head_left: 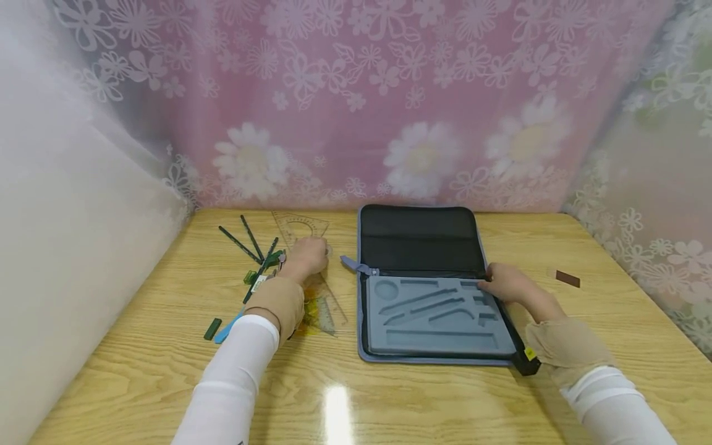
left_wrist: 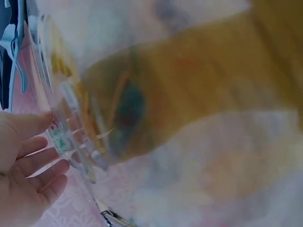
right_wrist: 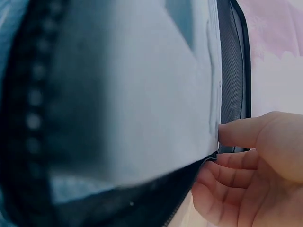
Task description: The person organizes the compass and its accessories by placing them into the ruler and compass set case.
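Head view: right hand pinches the open case's right edge, grooved foam tray inside; left hand, grip unclear, over clear rulers, left.

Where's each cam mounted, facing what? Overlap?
Head: head-worn, facing forward and down at table and open case; left hand, right hand, sleeved forearms show.
Left wrist: wrist-worn, facing clear plastic pieces; left hand shows.
Right wrist: wrist-worn, facing the case's side; right hand shows.
Shared: head and right wrist both show right hand and case.
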A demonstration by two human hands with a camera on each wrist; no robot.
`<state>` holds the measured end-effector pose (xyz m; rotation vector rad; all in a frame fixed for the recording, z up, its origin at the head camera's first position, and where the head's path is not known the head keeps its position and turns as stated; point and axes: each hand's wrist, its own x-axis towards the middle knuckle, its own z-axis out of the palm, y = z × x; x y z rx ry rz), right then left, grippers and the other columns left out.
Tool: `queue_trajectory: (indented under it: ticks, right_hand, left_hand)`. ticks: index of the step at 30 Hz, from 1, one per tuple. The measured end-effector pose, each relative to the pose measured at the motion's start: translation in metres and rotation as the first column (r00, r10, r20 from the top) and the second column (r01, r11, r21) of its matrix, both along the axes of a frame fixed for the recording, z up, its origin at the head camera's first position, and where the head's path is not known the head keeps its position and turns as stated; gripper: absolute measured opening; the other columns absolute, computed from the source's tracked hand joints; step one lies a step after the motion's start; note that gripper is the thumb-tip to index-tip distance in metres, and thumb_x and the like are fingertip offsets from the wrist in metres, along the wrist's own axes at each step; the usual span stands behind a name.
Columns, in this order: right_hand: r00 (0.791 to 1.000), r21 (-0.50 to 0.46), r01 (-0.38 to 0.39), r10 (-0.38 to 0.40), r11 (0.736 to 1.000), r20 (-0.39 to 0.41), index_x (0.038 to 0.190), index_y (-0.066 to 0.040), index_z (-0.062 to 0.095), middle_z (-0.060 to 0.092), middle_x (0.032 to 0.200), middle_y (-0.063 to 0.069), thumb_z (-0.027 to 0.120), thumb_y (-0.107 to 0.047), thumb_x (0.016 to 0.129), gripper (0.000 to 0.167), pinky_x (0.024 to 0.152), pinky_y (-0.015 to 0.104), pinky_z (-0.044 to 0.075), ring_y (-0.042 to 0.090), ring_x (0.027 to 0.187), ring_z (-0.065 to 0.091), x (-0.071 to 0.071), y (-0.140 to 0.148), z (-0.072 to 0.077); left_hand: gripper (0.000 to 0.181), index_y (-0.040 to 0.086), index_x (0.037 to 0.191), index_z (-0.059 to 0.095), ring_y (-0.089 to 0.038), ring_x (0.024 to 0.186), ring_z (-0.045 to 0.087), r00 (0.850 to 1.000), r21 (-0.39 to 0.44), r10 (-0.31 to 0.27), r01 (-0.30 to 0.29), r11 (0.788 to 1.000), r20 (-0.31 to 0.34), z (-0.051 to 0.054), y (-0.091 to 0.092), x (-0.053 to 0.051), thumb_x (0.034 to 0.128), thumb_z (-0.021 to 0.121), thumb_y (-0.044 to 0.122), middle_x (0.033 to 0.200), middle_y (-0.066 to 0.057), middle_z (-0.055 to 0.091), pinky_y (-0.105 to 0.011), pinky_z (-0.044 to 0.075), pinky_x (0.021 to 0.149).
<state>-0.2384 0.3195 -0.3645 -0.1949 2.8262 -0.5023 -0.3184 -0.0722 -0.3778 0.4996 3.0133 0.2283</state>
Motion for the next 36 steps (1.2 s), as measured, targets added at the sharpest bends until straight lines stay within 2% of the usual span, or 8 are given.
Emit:
queue_trajectory:
  ticks: [3, 6, 9, 12, 16, 25, 32, 36]
  right_hand:
    - [1.0, 0.012, -0.002, 0.002, 1.0, -0.011, 0.106, 0.02, 0.048, 0.057, 0.094, 0.03, 0.054, -0.015, 0.091, 0.039, 0.055, 0.035, 0.048, 0.022, 0.065, 0.057, -0.001, -0.001, 0.0]
    - [1.0, 0.003, 0.01, -0.01, 1.0, -0.002, 0.108, 0.021, 0.046, 0.055, 0.097, 0.033, 0.053, -0.014, 0.091, 0.04, 0.055, 0.035, 0.049, 0.022, 0.064, 0.058, -0.001, -0.002, -0.001]
    - [0.999, -0.02, 0.032, -0.031, 0.999, 0.02, 0.111, 0.022, 0.044, 0.052, 0.103, 0.037, 0.052, -0.014, 0.092, 0.041, 0.053, 0.034, 0.05, 0.021, 0.061, 0.059, -0.001, -0.003, -0.001]
    - [0.999, -0.04, 0.045, -0.044, 0.998, 0.025, 0.111, 0.022, 0.044, 0.051, 0.105, 0.039, 0.052, -0.013, 0.092, 0.041, 0.052, 0.033, 0.05, 0.02, 0.058, 0.059, 0.001, -0.003, -0.002]
    - [0.999, -0.061, 0.039, -0.039, 0.997, 0.01, 0.109, 0.022, 0.044, 0.051, 0.105, 0.039, 0.053, -0.014, 0.091, 0.041, 0.051, 0.032, 0.05, 0.019, 0.056, 0.058, 0.002, 0.0, -0.003]
    - [1.0, -0.084, 0.027, -0.028, 0.996, -0.01, 0.112, 0.021, 0.044, 0.05, 0.107, 0.038, 0.053, -0.015, 0.092, 0.042, 0.052, 0.033, 0.051, 0.02, 0.061, 0.059, 0.0, 0.002, -0.008]
    - [1.0, -0.091, 0.027, -0.029, 0.995, -0.013, 0.113, 0.021, 0.043, 0.052, 0.104, 0.036, 0.052, -0.015, 0.092, 0.043, 0.054, 0.033, 0.051, 0.023, 0.068, 0.061, 0.003, 0.003, -0.008]
    - [0.999, -0.086, 0.025, -0.027, 0.996, -0.023, 0.113, 0.021, 0.043, 0.054, 0.101, 0.035, 0.052, -0.015, 0.092, 0.042, 0.053, 0.033, 0.051, 0.022, 0.064, 0.06, 0.003, 0.004, -0.008]
  left_hand:
    - [0.013, 0.005, 0.099, 0.062, -0.025, 0.087, 0.057, 0.999, -0.012, -0.013, 0.012, 1.0, -0.037, -0.002, 0.001, 0.0, 0.091, 0.054, 0.01, 0.093, -0.009, 0.06, -0.038, 0.047, 0.078]
    - [0.018, 0.007, 0.072, 0.054, -0.02, 0.069, 0.046, 0.999, 0.013, -0.02, 0.021, 1.0, -0.05, 0.0, 0.001, 0.001, 0.0902, 0.051, 0.009, 0.071, -0.005, 0.048, -0.035, 0.042, 0.069]
    - [0.029, 0.007, 0.063, 0.047, -0.022, 0.071, 0.045, 0.999, 0.059, -0.022, 0.025, 0.998, -0.049, 0.005, 0.0, 0.004, 0.0906, 0.05, 0.012, 0.067, -0.007, 0.045, -0.036, 0.04, 0.071]
    - [0.021, -0.001, 0.085, 0.064, -0.029, 0.095, 0.053, 0.999, 0.12, -0.016, 0.02, 0.993, -0.036, 0.012, 0.002, 0.011, 0.0896, 0.057, 0.019, 0.092, -0.016, 0.059, -0.042, 0.043, 0.085]
    - [0.049, -0.003, 0.126, 0.053, -0.032, 0.115, 0.047, 0.998, 0.234, -0.057, 0.054, 0.971, 0.005, 0.02, 0.016, 0.022, 0.0855, 0.066, 0.022, 0.125, -0.019, 0.05, -0.043, 0.04, 0.095]
    - [0.045, -0.002, 0.124, 0.054, -0.026, 0.107, 0.051, 0.936, 0.279, -0.353, 0.333, 0.901, 0.02, 0.019, 0.062, 0.05, 0.0853, 0.066, 0.019, 0.118, -0.015, 0.051, -0.035, 0.044, 0.088]
    - [0.044, 0.001, 0.119, 0.06, -0.023, 0.099, 0.054, 0.911, 0.211, -0.405, 0.382, 0.9, 0.076, 0.014, 0.079, 0.055, 0.0829, 0.071, 0.023, 0.113, -0.013, 0.055, -0.028, 0.045, 0.081]
    - [0.045, 0.002, 0.115, 0.062, -0.023, 0.097, 0.053, 0.912, 0.185, -0.399, 0.378, 0.907, 0.095, 0.013, 0.083, 0.053, 0.08, 0.074, 0.026, 0.108, -0.011, 0.056, -0.028, 0.045, 0.078]
